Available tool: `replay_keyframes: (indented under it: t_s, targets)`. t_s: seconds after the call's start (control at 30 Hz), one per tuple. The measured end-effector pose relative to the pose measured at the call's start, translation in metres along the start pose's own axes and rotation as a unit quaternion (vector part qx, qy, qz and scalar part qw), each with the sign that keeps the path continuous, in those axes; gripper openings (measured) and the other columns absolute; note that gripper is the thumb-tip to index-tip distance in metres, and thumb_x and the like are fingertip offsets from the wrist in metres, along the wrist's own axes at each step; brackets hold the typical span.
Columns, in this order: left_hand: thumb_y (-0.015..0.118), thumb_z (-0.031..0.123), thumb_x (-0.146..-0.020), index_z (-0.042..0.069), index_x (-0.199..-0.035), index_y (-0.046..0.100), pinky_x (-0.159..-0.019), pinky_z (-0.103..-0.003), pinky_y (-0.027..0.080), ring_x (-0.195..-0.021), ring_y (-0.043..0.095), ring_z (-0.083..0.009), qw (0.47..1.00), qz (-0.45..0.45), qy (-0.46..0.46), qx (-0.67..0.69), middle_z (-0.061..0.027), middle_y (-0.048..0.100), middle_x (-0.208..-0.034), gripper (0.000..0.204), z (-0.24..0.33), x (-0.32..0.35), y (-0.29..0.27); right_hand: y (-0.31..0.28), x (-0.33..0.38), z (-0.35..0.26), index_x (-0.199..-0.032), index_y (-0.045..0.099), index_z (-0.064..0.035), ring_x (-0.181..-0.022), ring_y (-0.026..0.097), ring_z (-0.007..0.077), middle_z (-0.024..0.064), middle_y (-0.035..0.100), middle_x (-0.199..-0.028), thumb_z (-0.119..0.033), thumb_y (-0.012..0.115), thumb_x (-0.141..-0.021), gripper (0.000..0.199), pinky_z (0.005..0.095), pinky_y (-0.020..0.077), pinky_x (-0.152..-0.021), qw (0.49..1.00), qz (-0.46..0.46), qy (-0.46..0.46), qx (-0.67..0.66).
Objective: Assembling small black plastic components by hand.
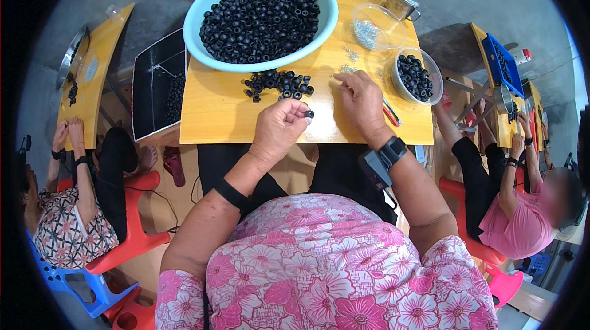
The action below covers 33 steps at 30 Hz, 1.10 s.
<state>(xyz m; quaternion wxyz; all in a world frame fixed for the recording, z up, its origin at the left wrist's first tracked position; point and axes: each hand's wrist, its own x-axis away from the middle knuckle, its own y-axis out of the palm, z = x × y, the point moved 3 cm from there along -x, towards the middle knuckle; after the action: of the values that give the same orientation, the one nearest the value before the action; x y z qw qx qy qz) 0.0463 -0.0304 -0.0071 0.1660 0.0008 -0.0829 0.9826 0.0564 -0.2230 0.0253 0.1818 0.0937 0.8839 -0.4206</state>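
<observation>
The left fingers (296, 107) pinch a black piece (310, 114) near the table's (209, 121) front edge. I can't tell if the curled right fingers (348, 83) hold anything. Ahead, a blue tub (192, 27) and loose pile (286, 82) block the way; there's room between the hands.

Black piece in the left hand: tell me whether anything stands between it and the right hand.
Nothing visible does. Between the black piece in the left hand and the right hand, just yellow tabletop shows; the loose black pieces lie farther forward, off that line.
</observation>
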Motion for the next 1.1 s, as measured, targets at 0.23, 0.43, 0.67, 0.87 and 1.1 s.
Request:
replay_keyframes:
  t_s: [0.23,0.43,0.67,0.87,1.1]
  targets:
    - [0.066,0.0,-0.085,0.0,-0.098,0.062,-0.072,-0.02,0.051,-0.079,0.061,-0.0053,0.999,-0.006,0.018,0.046,-0.0025,0.066,-0.09,0.014,-0.001,0.003,0.0,0.008,-0.019,0.004,-0.084,0.065,-0.0025,-0.078,0.061,0.0397,0.0195,0.06,-0.089,-0.012,0.055,-0.087,0.014,0.0471,0.0499,-0.07,0.992,-0.084,-0.02,0.09]
    - [0.066,0.001,-0.085,0.0,-0.099,0.062,-0.073,-0.021,0.052,-0.079,0.062,-0.006,1.0,-0.006,0.02,0.002,-0.0032,0.067,-0.089,0.015,0.004,0.005,-0.002,0.015,-0.019,0.008,-0.087,0.066,-0.0047,-0.072,0.062,0.0368,0.0153,0.06,-0.084,-0.011,0.059,-0.085,0.01,0.0444,0.0514,-0.067,0.985,-0.082,-0.028,0.151]
    - [0.068,0.002,-0.084,-0.001,-0.098,0.062,-0.073,-0.022,0.052,-0.079,0.062,-0.0061,1.0,-0.004,0.021,0.017,-0.0035,0.067,-0.089,0.015,-0.006,0.004,-0.004,0.014,0.0,0.002,-0.08,0.06,-0.0031,-0.071,0.06,0.0388,0.0176,0.058,-0.082,-0.009,0.059,-0.084,0.007,0.0465,0.05,-0.065,0.991,-0.066,-0.066,0.091]
    - [0.068,0.002,-0.083,0.0,-0.095,0.064,-0.072,-0.021,0.052,-0.076,0.061,-0.0053,0.999,0.006,0.025,-0.024,-0.0029,0.067,-0.087,0.013,0.0,0.001,-0.004,0.011,0.009,-0.002,-0.077,0.055,-0.0027,-0.069,0.058,0.0392,0.0183,0.056,-0.079,-0.01,0.059,-0.084,0.011,0.0471,0.0482,-0.062,0.992,-0.077,-0.09,0.042]
    - [0.069,0.002,-0.083,0.0,-0.095,0.064,-0.07,-0.02,0.052,-0.074,0.061,-0.0047,0.999,0.007,0.023,-0.035,-0.0024,0.067,-0.085,0.013,-0.002,0.001,-0.004,0.009,0.011,-0.005,-0.076,0.063,-0.0028,-0.069,0.061,0.0349,0.0165,0.062,-0.077,-0.007,0.063,-0.077,0.005,0.0398,0.0509,-0.064,0.99,-0.113,-0.055,-0.061]
